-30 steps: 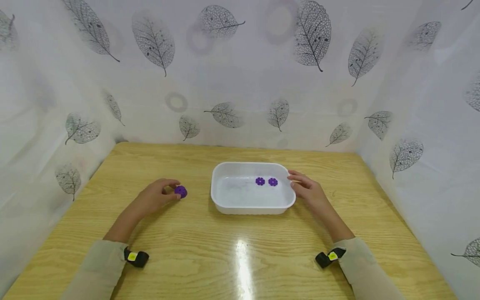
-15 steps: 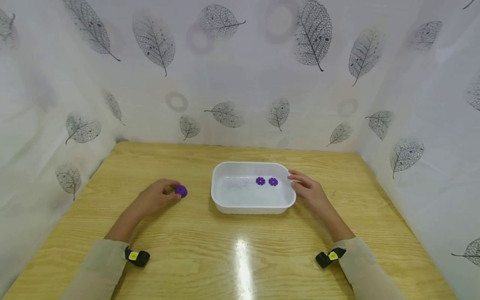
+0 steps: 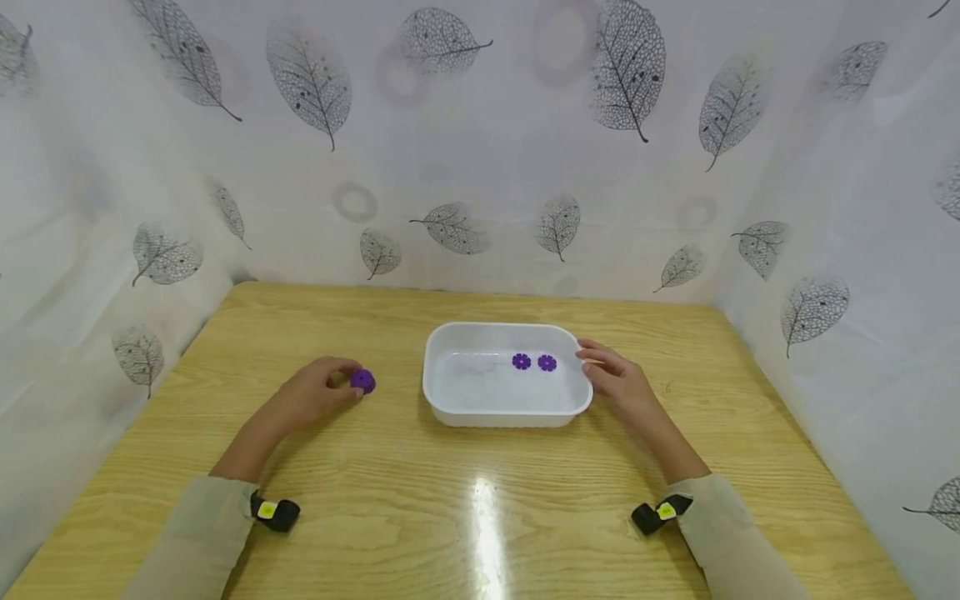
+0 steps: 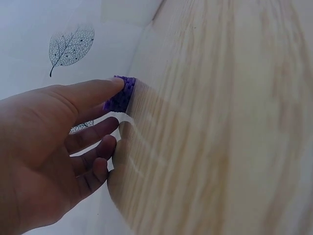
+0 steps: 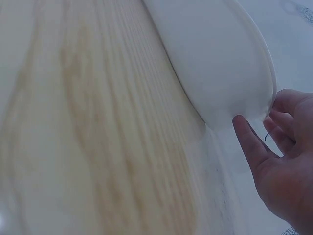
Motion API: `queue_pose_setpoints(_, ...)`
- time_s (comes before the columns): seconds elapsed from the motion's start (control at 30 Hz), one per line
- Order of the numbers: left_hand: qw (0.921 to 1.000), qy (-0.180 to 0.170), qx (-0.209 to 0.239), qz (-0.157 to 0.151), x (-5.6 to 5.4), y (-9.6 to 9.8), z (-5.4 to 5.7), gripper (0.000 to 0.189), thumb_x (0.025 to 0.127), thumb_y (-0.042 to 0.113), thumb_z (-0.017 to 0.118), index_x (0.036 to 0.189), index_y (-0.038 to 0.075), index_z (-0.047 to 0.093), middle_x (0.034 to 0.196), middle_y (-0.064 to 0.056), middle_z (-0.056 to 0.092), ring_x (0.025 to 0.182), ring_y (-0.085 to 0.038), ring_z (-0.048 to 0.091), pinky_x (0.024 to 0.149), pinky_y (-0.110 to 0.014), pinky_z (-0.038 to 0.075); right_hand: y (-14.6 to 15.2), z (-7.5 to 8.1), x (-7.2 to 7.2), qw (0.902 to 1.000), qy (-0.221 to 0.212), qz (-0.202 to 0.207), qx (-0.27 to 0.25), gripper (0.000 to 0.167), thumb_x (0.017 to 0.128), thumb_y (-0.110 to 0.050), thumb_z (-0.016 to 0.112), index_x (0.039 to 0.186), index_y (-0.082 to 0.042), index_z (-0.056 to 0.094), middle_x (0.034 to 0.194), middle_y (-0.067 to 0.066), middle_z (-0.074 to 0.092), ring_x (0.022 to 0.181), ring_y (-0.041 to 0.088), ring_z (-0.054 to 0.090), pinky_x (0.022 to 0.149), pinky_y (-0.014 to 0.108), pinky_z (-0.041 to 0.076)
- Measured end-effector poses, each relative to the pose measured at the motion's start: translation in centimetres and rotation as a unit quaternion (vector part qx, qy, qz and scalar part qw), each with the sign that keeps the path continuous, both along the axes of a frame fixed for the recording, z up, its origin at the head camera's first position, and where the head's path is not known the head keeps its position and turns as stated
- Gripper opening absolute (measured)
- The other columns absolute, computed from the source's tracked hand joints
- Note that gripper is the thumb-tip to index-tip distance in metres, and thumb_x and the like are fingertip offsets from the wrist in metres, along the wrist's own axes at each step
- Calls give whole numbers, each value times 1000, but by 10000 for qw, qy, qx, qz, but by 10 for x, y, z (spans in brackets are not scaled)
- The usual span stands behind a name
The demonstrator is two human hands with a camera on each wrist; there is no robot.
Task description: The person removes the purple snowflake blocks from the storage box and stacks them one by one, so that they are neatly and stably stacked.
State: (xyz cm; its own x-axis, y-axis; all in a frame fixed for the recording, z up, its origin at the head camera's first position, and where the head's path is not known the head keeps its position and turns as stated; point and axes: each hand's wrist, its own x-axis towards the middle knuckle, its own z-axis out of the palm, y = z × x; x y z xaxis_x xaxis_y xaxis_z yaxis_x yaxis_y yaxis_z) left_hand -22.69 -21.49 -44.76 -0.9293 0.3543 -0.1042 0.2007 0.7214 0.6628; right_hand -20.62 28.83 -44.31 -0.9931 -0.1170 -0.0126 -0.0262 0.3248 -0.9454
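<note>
On the left side of the table, my left hand (image 3: 311, 393) pinches a short stack of purple flower-shaped discs (image 3: 363, 382) between thumb and forefinger. The left wrist view shows the layered, notched edges of this stack (image 4: 123, 94) close to the tabletop, the other fingers loosely bent below it. A white rectangular plastic tub (image 3: 480, 412) stands mid-table. Inside it, two purple flower-shaped discs (image 3: 521, 362) lie side by side toward the right. My right hand (image 3: 618, 379) rests against the tub's right end, fingertips at the rim and thumb (image 5: 242, 125) on the outer wall.
The wooden table (image 3: 390, 508) has a glossy light streak near its front. White sheeting printed with grey leaves (image 3: 480, 150) rises behind it and along both sides. Each sleeve cuff carries a black wrist strap (image 3: 279, 515) with a yellow label.
</note>
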Motion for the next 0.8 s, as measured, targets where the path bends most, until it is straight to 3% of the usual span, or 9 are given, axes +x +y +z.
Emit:
queue_pose_setpoints(0.2,10000,-70,15,66,0,-1,4,58,99,40,63,146,7,50,143,-20,53,113,-33,59,88,-49,52,0,1,1,10000,-27,-15,-23,49,102,-36,61,137,-2,58,160,1,40,143,31,43,92,18,53)
queue_pose_setpoints(0.4,9998,148,-18,126,-8,8,18,60,99,46,62,146,12,50,146,-16,50,111,-31,58,78,-40,53,-2,1,0,9999,-48,21,-153,47,102,-33,61,137,-2,58,160,1,40,143,31,43,92,19,53)
queue_pose_setpoints(0.63,9982,504,1,-311,-22,51,45,59,97,47,63,145,14,53,141,-13,57,107,-29,60,77,-40,53,-2,1,1,9999,-25,-10,-132,46,102,-32,60,137,-1,58,160,1,40,145,29,41,93,19,53)
queue_pose_setpoints(0.8,9961,620,-75,-627,-33,90,52,54,96,46,65,142,18,56,137,-6,60,105,-25,60,80,-41,53,-1,1,1,9999,-57,-4,-156,48,102,-34,61,138,-2,57,160,1,40,143,32,43,93,20,53)
